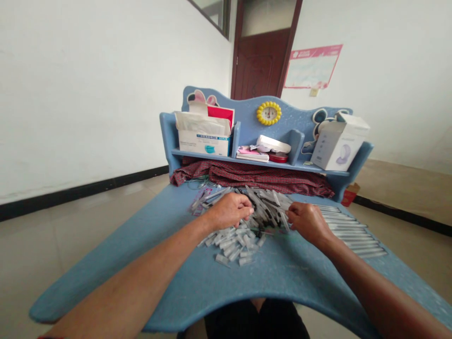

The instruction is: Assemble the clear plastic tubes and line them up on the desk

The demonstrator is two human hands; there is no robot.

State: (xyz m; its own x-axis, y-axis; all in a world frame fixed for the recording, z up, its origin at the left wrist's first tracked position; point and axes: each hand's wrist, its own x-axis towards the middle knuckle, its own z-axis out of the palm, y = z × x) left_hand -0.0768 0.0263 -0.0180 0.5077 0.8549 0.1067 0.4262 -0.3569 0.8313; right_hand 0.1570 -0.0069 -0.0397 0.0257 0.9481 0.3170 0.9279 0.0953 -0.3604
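A heap of clear plastic pens [263, 207] lies in the middle of a blue desk [148, 230]. Small clear caps [235, 245] are scattered in front of it. My left hand [229, 211] rests on the left side of the heap with its fingers curled down into the pens. At the heap's right edge my right hand [306, 219] is closed, fingertips pinching among the pens. What each hand grips is hidden by the fingers. A neat row of assembled pens [353, 230] lies to the right of my right hand.
A red checked cloth [254, 176] lies under the desk's shelf. The shelf holds a mask box [205, 141], papers, a red tin [278, 157] and a white carton [337, 143]. A yellow clock [269, 113] sits on the backboard. A brown door [259, 61] stands behind.
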